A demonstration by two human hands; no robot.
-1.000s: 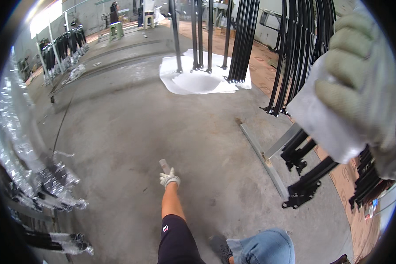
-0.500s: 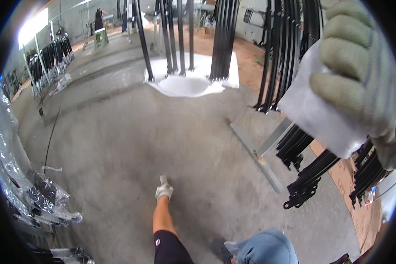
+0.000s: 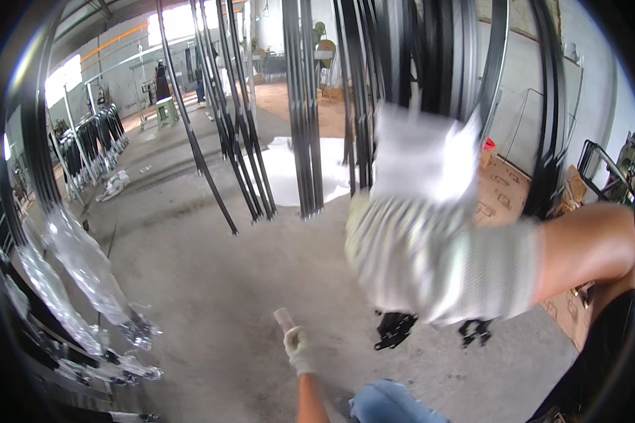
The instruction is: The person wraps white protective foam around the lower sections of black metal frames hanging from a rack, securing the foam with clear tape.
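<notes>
My left hand (image 3: 298,349), in a pale knit glove, is low in the middle, closed around a short whitish cylinder (image 3: 283,319). My right hand (image 3: 416,250), in a striped knit glove, is raised large at the right and smeared by motion. A white sheet (image 3: 425,156), perhaps foam or cloth, sticks up from it; the fingers gripping it are mostly hidden. Just behind the sheet hang long black bars (image 3: 430,63), blurred near the hand. Dark bracket-like ends (image 3: 395,330) show below the right glove.
More black bars (image 3: 303,120) hang ahead in bunches. Behind them a white sheet (image 3: 296,169) lies on the concrete floor (image 3: 190,296). Plastic-wrapped bars (image 3: 85,261) hang close at the left. A green stool (image 3: 166,111) and a rack of wrapped pieces (image 3: 92,144) stand farther back.
The view has tilted up and turned right. My right hand with its white sheet has moved left and down in view, in front of the hanging bars. My left hand still holds the cylinder.
</notes>
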